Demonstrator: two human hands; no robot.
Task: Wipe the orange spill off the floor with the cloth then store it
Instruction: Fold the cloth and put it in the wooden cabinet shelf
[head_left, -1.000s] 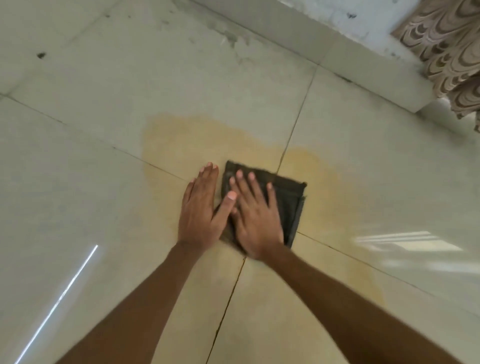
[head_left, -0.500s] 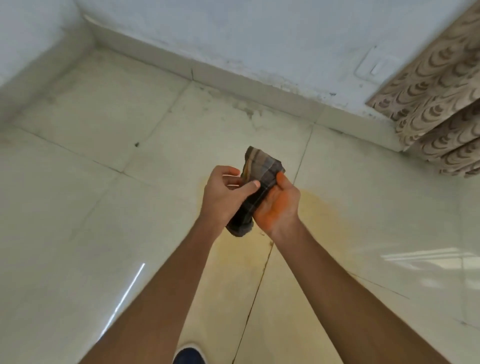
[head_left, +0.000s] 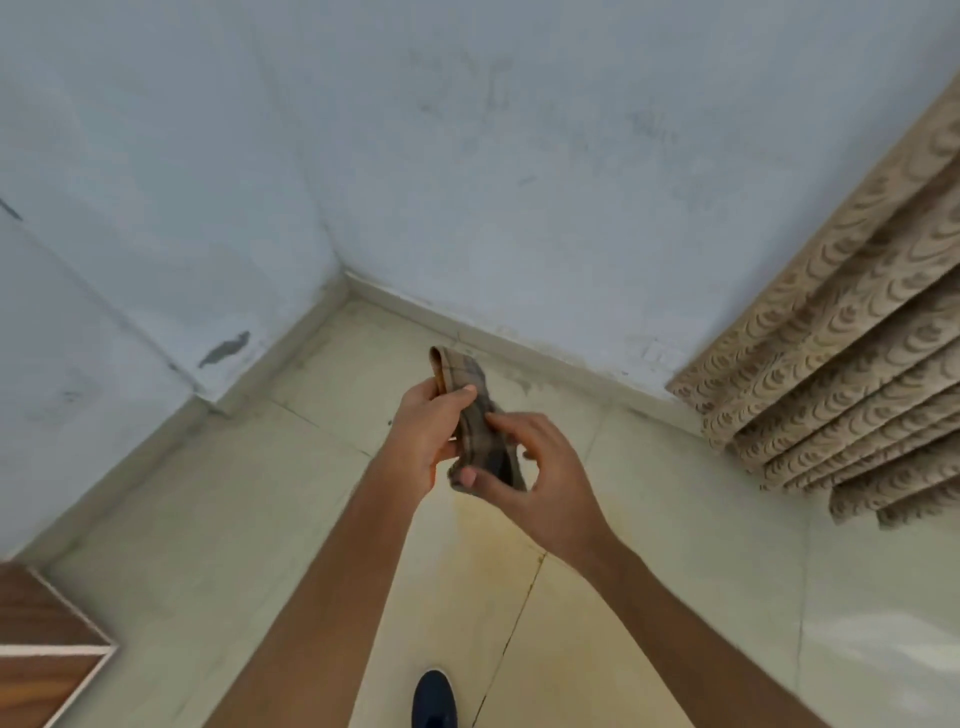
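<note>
I hold a folded, dark checked cloth (head_left: 475, 415) upright in front of me, well above the floor. My left hand (head_left: 426, 436) grips its upper part from the left, thumb across the front. My right hand (head_left: 524, 483) pinches the lower part between thumb and fingers. A faint orange-yellow stain (head_left: 498, 545) lies on the pale floor tiles below my hands, along a tile joint.
Pale blue walls meet in a corner (head_left: 340, 270) ahead, with a skirting along the floor. A patterned beige curtain (head_left: 852, 374) hangs at the right. A wooden furniture corner (head_left: 47, 649) juts in at bottom left. My dark shoe (head_left: 434, 699) shows at the bottom edge.
The cloth went from flat under both hands on the floor to lifted and held folded in both hands. The view rose from close to the floor to standing height.
</note>
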